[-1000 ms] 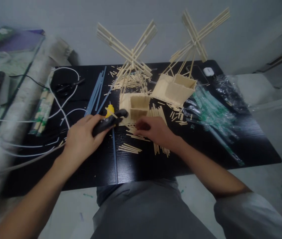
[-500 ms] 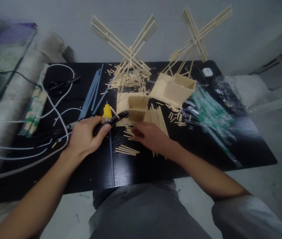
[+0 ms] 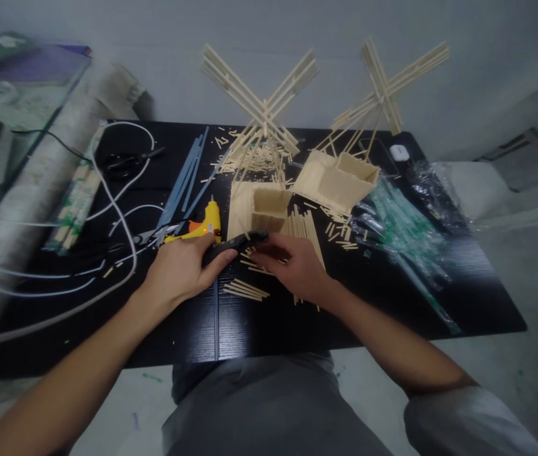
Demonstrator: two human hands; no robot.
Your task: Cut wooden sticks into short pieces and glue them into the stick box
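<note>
My left hand (image 3: 185,263) is closed around a black hand tool (image 3: 233,246), whose exact kind I cannot make out. A short wooden stick (image 3: 246,229) shows at the tool's upper side. My right hand (image 3: 292,263) is by the tool's far end, its fingers curled together; whatever they hold is hidden. Just behind both hands stands a stick-built windmill model (image 3: 243,206) with an open box on its base. A yellow hot glue gun (image 3: 210,221) sits beyond my left hand. Loose wooden sticks (image 3: 246,289) lie below the tool, and more sticks (image 3: 304,225) lie beside my right hand.
A second windmill model (image 3: 339,180) stands at the right rear. Plastic wrappers (image 3: 395,215) cover the table's right side. Grey-blue strips (image 3: 185,174), scissors (image 3: 126,163), white cables (image 3: 116,206) and bundled sticks (image 3: 76,202) lie left. A phone-side white case (image 3: 398,152) rests at the back.
My left hand has moved right and slightly down with the black tool, bringing its end up to my right hand. The glue gun is now more fully visible.
</note>
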